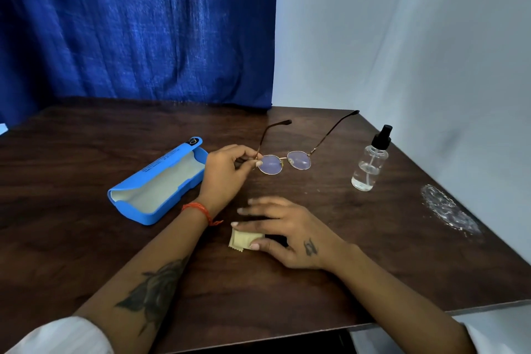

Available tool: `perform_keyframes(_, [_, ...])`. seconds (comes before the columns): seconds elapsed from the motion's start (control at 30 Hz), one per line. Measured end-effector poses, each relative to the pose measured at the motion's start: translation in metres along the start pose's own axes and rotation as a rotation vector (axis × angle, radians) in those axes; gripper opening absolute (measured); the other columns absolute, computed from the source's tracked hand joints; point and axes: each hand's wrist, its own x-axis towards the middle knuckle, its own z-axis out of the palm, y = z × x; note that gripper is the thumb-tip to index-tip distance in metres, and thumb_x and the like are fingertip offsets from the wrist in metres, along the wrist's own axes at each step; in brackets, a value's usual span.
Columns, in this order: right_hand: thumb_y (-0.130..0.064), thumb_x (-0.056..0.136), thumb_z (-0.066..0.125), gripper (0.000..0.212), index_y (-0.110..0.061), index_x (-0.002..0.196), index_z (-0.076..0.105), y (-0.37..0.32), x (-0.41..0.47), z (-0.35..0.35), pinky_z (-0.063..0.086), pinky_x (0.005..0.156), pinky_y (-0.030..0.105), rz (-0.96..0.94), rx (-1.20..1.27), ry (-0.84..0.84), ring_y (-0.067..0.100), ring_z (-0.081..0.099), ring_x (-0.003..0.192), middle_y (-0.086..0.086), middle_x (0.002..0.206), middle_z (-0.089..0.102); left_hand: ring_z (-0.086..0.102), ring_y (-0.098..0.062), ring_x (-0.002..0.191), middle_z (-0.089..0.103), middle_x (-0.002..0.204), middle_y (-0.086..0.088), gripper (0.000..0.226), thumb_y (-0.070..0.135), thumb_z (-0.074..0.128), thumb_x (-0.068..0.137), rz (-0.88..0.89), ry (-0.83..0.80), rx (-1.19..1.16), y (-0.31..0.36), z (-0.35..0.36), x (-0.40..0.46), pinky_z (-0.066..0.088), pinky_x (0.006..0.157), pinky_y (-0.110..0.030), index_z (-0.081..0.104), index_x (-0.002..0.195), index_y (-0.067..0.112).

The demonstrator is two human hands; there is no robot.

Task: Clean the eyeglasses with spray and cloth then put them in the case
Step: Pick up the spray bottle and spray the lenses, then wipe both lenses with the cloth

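Note:
Round gold-rimmed eyeglasses (pixel 298 160) rest on the dark wooden table (pixel 86 238) with both temples unfolded and pointing away from me. My left hand (pixel 224 172) pinches the frame at its left hinge. A small folded beige cloth (pixel 242 240) lies nearer to me, under the thumb and fingertips of my right hand (pixel 287 236), whose fingers are spread flat over it. The blue eyeglass case (pixel 158 181) lies open to the left, its pale lining showing. A clear spray bottle (pixel 370 161) with a black nozzle stands upright to the right of the glasses.
A whitish scuffed patch (pixel 448 210) marks the table near its right edge. A blue curtain (pixel 138 26) hangs behind the table and a white sheet (pixel 402 37) covers the right side. The table's front edge runs just below my forearms.

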Motion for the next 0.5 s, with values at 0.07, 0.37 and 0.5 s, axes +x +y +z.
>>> perform_keyframes(0.07, [-0.026, 0.087, 0.064, 0.029, -0.016, 0.113, 0.067, -0.001, 0.0, 0.0, 0.047, 0.092, 0.031, 0.032, 0.067, 0.007, 0.014, 0.06, 0.106, 0.0, 0.112, 0.069, 0.06, 0.006, 0.072, 0.066, 0.08, 0.004, 0.009, 0.006, 0.072, 0.075, -0.009, -0.014, 0.002, 0.0, 0.0, 0.001, 0.046, 0.068, -0.006, 0.072, 0.083, 0.01])
perform_keyframes(0.37, [-0.002, 0.073, 0.074, 0.027, -0.016, 0.096, 0.073, 0.016, 0.027, -0.028, 0.048, 0.078, 0.013, 0.391, 0.248, 0.526, -0.006, 0.062, 0.085, -0.017, 0.091, 0.067, 0.06, 0.004, 0.074, 0.066, 0.081, 0.003, 0.014, 0.002, 0.07, 0.075, -0.034, -0.021, 0.0, -0.001, -0.001, 0.002, 0.046, 0.069, -0.006, 0.072, 0.085, 0.012])
perform_keyframes(0.5, [-0.009, 0.075, 0.074, 0.019, -0.016, 0.092, 0.074, 0.04, 0.041, -0.027, 0.047, 0.072, 0.017, 0.603, 0.076, 0.751, 0.006, 0.062, 0.081, -0.005, 0.089, 0.069, 0.063, -0.005, 0.079, 0.068, 0.082, 0.003, 0.017, 0.005, 0.072, 0.074, -0.018, -0.01, -0.022, 0.002, 0.0, 0.002, 0.048, 0.07, -0.008, 0.071, 0.085, 0.017])
